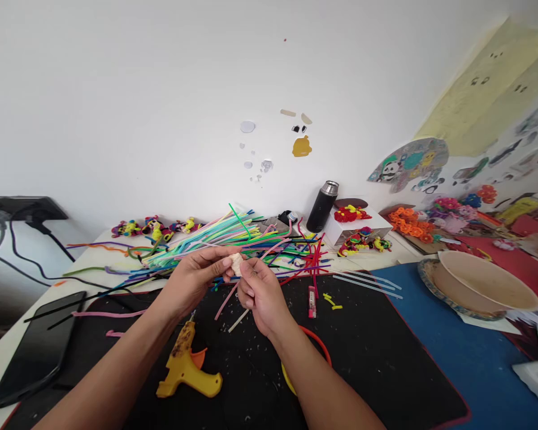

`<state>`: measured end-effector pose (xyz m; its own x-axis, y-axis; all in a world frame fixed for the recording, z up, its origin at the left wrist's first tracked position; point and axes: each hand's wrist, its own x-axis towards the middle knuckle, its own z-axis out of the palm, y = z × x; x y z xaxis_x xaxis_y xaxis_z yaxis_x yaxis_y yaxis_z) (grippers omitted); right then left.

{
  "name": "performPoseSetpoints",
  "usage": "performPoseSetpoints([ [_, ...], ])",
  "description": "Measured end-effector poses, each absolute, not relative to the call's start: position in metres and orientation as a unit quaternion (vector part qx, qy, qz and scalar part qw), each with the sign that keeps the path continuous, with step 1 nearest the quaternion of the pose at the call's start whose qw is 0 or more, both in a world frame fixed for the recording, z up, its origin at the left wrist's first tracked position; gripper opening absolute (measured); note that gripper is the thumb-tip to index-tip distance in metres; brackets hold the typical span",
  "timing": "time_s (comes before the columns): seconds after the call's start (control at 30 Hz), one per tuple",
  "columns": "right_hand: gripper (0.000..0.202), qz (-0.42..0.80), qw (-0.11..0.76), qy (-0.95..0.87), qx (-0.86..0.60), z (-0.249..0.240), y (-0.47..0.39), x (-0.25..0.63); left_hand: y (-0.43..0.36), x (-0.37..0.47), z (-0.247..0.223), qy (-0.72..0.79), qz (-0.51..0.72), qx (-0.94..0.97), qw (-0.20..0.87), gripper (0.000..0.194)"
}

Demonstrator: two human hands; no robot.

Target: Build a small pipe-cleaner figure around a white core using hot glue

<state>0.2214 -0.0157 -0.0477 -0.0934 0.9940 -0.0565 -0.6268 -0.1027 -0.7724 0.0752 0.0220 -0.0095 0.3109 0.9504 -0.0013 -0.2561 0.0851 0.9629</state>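
Head view: The left hand (192, 278) and right hand (264, 292) met over the black mat (363, 352), fingertips of both clamped on a small, cream-coloured, soft-looking piece (237, 263) between them. Judged risks: uneven pinching or opposed pulling could deform the piece; a forearm shift could knock the yellow plastic glue gun (183, 367), lying on its side between the forearms. Containers: black cylindrical bottle (321, 209) with silver-coloured top, upright, contents hidden; white box (352, 230), interior unseen, red-and-yellow fuzzy figure (352, 214) on top; wide cream bowl (493, 280), contents not discernible.
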Motion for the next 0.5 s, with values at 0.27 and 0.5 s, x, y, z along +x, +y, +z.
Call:
performPoseSetpoints([
  [0.27, 0.048, 0.681, 0.595, -0.297, -0.307, -0.0484, -0.0160, 0.2194, 0.0234, 0.0763, -0.0123, 0.349, 0.477, 0.480, 0.648, 0.037],
  [0.5, 0.046, 0.693, 0.586, -0.300, -0.295, -0.0484, -0.0169, 0.2207, 0.0276, 0.0678, -0.0183, 0.309, 0.470, 0.473, 0.679, 0.039],
])
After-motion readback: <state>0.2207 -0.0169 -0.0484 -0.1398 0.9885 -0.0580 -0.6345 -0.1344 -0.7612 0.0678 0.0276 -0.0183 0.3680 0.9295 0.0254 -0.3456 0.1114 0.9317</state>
